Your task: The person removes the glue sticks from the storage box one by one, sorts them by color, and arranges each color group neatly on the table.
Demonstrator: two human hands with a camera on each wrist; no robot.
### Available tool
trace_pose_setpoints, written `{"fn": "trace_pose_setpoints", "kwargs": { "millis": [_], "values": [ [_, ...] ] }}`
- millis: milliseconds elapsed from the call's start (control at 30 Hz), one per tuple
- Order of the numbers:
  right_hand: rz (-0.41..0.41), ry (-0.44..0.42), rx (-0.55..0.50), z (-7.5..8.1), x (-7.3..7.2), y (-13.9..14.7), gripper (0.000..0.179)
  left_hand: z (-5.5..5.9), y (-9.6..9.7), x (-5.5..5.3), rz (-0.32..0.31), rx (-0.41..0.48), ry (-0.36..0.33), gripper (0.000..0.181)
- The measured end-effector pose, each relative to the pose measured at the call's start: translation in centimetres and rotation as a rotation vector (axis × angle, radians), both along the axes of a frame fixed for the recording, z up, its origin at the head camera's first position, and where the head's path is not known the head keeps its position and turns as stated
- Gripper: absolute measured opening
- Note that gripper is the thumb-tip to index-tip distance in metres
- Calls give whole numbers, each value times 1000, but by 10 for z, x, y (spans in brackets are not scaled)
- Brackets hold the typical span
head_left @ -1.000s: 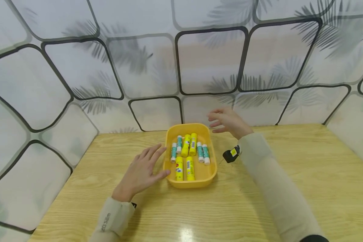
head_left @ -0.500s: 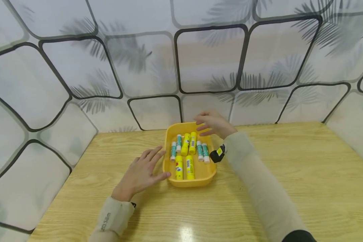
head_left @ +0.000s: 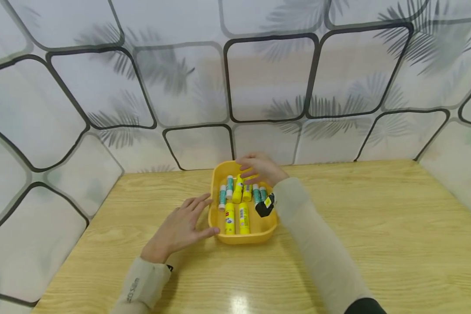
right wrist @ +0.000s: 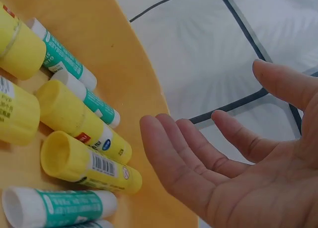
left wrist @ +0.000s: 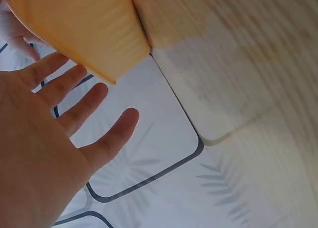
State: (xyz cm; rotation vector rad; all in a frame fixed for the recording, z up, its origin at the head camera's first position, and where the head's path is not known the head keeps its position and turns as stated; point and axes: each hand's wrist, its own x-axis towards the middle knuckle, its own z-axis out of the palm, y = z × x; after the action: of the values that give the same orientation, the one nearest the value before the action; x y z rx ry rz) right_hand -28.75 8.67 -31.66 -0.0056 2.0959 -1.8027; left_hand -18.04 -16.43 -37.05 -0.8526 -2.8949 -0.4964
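A yellow-orange plastic basket (head_left: 259, 237) stands on the table, with several yellow glue sticks (head_left: 244, 218) and smaller teal-and-white glue sticks (head_left: 222, 198) lying in it. My left hand (head_left: 180, 229) is at the basket's left side, fingers spread, fingertips right at the rim; in the left wrist view those fingers (left wrist: 121, 131) are extended beside the basket wall (left wrist: 99, 34). Over the back right part of the basket hovers my right hand (head_left: 261, 170), holding nothing. The right wrist view shows its loosely bent fingers (right wrist: 186, 173) above the rim, near a yellow glue stick (right wrist: 94, 163).
The wooden table (head_left: 377, 226) extends to both sides and in front of the basket. Behind it rises a pale curtain (head_left: 271, 78) with dark outlines and leaf prints, which also closes off the left side. A small black device (head_left: 264, 206) hangs at the right wrist.
My right hand has moved left, from beside the basket to over its back part, and now covers some of the glue sticks. The left hand has stayed at the basket's left rim.
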Motion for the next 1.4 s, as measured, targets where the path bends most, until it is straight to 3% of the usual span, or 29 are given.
{"fn": "trace_pose_setpoints", "kwargs": {
  "millis": [300, 867, 1200, 1400],
  "values": [
    [19, -22, -30, -6, -2, -9, 44, 1, 1, 1, 1, 35, -89, 85],
    [-21, -107, 95, -6, -7, -10, 70, -2, 0, -1, 2, 72, -97, 89],
    [7, -167, 95, -8, -10, -13, 78, -4, 1, -2, 4, 73, -114, 91],
    [100, -182, 73, -7, -5, -19, 77, -3, 0, -1, 6, 84, -119, 92]
  ]
}}
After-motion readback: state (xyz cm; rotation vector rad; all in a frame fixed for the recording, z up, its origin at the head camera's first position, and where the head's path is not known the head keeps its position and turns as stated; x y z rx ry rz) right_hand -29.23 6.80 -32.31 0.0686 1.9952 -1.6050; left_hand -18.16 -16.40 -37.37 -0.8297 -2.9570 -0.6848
